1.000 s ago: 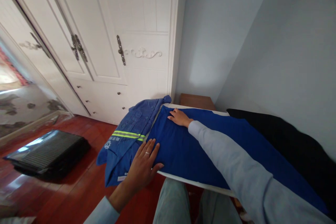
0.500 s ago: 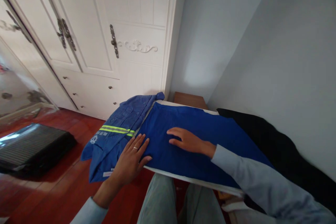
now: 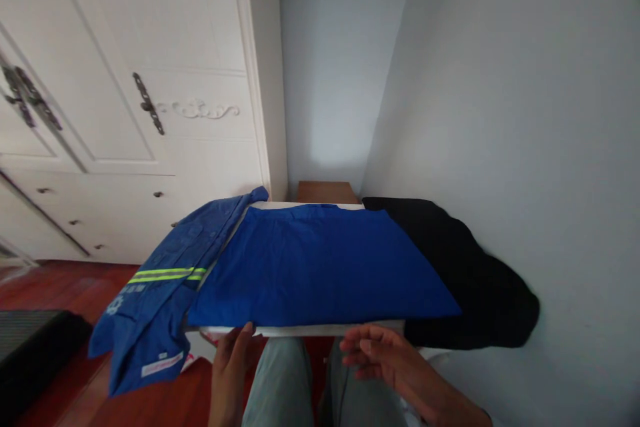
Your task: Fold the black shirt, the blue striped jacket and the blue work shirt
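A smooth blue garment [image 3: 320,260] lies spread flat over a narrow white-edged table [image 3: 300,331]. My left hand [image 3: 231,367] is at the near left edge, its thumb against the garment's hem and its fingers curled below, partly hidden by the edge. My right hand [image 3: 387,360] hovers in front of the near edge further right, fingers loosely bent and apart, holding nothing. To the left, a blue work jacket [image 3: 177,260] with a yellow-and-grey reflective stripe hangs over the table's end. Black cloth [image 3: 460,280] drapes past the right end, partly under the blue garment.
A white wardrobe [image 3: 200,33] with dark handles stands behind on the left. A brown wooden box-like piece [image 3: 327,192] sits beyond the table's far edge. The grey wall [image 3: 500,113] rises on the right. A black, plastic-looking bundle [image 3: 45,360] rests on the red floor [image 3: 110,407].
Both hands have moved off the top of the blue garment to its near edge. My view has turned right, showing more of the black cloth.
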`<state>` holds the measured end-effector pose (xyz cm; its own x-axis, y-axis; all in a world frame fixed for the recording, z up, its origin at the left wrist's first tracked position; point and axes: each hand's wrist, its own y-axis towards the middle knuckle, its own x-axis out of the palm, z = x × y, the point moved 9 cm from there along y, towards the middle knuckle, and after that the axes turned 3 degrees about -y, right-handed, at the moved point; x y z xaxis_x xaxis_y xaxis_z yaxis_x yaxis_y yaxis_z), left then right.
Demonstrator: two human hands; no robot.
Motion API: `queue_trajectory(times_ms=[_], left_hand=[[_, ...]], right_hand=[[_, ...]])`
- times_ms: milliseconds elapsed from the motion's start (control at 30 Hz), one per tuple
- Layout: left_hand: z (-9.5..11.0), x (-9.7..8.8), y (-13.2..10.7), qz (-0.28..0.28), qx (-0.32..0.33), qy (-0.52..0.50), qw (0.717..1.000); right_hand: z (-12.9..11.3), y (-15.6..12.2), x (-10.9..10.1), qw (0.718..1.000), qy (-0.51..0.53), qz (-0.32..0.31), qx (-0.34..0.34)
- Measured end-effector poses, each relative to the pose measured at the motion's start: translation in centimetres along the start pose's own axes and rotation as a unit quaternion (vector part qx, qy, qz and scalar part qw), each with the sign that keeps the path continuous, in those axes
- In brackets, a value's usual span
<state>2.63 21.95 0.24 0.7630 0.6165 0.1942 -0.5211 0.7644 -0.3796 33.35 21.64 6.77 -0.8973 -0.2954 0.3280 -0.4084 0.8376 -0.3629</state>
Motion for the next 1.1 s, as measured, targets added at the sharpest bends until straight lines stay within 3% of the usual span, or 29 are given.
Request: queue_trajectory(times_ms=[100,233,333,467,600,800,900,1000,1100], left_hand=[[-0.4,2.9,-1.0,-0.070,-0.104,-0.048,0.991],[0.2,6.3,-3.2,-0.110,-0.175,-0.039,0.978],[1.2,8.2,-4.3,-0.118,-0.173,-0.049,0.977],[2.8,9.1,-4.7,-0.098,-0.156,-0.089,0.979],[2.9,8.7,-4.5,-0.096,-0.173,-0.095,0.976],[1.3,7.5,-3.9,-0.108,-0.188,-0.082,0.973],[0.9,7.4,-3.7,-0.117,-0.187,-0.078,0.972],[1.3,7.2,-3.2,-0.110,-0.172,-0.080,0.976],[2.6,5.6,-2.2,-0.047,-0.133,-0.131,0.981]], right_hand=[[1.6,0.0,0.5,0.993,0.113,0.011,0.024],[2.0,1.4,1.1,0.974,0.220,0.038,0.032],[1.9,2.5,1.3,0.962,0.268,0.050,0.018],[0.8,2.9,0.4,0.946,0.317,0.064,-0.012],[-2.1,1.5,-3.7,0.924,0.357,0.128,-0.042],[-7.1,-2.6,-13.5,0.909,0.340,0.231,-0.071],[-8.4,-3.5,-16.9,0.939,0.279,0.195,-0.038],[-9.5,-2.5,-18.6,0.975,0.183,0.128,0.010],[-10.6,0.0,-19.4,0.988,0.097,0.099,0.062]])
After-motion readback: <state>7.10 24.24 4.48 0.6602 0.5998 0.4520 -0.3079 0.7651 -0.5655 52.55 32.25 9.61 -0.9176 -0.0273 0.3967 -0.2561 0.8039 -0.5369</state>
